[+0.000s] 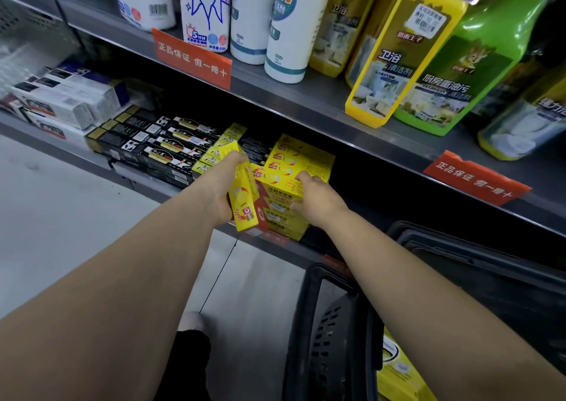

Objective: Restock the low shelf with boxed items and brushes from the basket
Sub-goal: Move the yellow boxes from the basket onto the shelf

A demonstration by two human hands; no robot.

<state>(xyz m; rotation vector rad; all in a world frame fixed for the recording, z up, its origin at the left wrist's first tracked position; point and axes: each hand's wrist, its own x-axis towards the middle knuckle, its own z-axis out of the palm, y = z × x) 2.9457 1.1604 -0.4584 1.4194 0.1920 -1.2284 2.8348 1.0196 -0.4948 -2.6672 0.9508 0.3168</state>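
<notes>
My left hand (221, 190) grips a long yellow box (243, 200), tilted on end just in front of the low shelf (171, 191). My right hand (315, 198) rests on a stack of yellow boxes (294, 168) standing on that shelf, with the fingers curled over the stack's front corner. More small yellow boxes (219, 149) lie behind the held one. The black basket (333, 333) stands on the floor at lower right, and a yellow box (398, 373) shows inside it. No brush is visible.
Black boxes (159, 143) and white boxes (61, 100) fill the low shelf to the left. The upper shelf (306, 100) overhangs closely, carrying cleaner bottles (395, 64) and red price tags (193, 59). Grey floor (76, 211) lies to the left.
</notes>
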